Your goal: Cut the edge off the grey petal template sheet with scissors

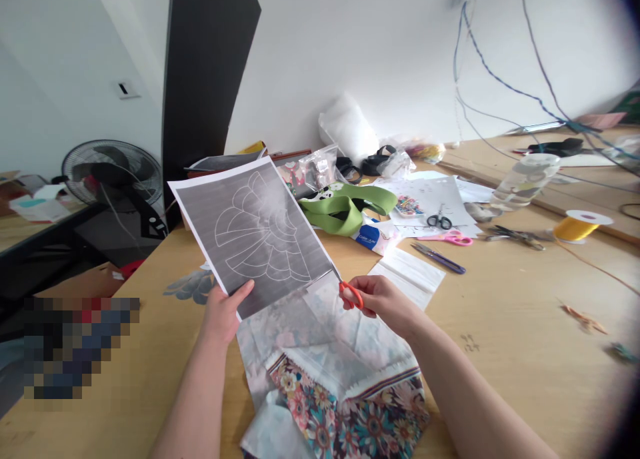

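Note:
My left hand (223,310) grips the lower edge of a grey printed sheet (260,232) bearing a white fan-shaped line pattern, holding it up above the table. My right hand (383,300) is closed around red-handled scissors (351,294), whose blades meet the sheet's lower right corner. Below both hands lies a floral fabric (345,406), partly folded so its pale reverse side shows.
On the wooden table (510,339) lie a green strap (345,209), pink scissors (453,239), small black scissors (439,221), a purple tool (440,258), a yellow thread spool (575,227), a plastic bottle (523,179), papers and bags. A fan (113,172) stands at the left.

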The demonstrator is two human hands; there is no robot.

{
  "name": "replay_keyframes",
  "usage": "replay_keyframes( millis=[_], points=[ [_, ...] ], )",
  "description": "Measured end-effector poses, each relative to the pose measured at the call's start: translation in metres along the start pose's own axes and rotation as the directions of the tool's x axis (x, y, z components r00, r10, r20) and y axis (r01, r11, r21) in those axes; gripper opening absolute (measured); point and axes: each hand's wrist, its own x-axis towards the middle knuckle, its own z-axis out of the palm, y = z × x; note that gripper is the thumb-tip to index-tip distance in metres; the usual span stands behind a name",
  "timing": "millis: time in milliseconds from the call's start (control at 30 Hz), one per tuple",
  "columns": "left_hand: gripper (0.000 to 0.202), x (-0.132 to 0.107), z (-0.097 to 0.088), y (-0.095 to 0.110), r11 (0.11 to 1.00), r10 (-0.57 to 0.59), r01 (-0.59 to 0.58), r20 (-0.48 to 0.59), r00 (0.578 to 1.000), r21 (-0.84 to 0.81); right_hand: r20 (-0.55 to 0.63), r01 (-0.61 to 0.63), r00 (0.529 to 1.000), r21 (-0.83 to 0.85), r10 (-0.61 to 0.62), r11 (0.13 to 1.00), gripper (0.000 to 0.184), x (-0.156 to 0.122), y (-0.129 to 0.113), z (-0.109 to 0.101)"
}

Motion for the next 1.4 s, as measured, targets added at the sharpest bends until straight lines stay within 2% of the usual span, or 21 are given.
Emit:
replay_keyframes(
  millis=[667, 1400],
  points=[
    [0.06, 0.0003, -0.0014, -0.0016, 1.0, 0.023, -0.023, 0.008, 1.0, -0.005, 0.003, 0.002, 1.0, 0.009, -0.002, 1.0, 0.04, -0.0001, 0.0012, -0.0005],
    [0.062, -0.0007, 0.0022, 0.0025, 0.999, -0.016, 0.016, -0.009, 1.0, -0.05, 0.008, 0.01, 1.0, -0.003, -0.01, 1.0, 0.039, 0.0013, 0.0023, -0.0008]
  ],
)
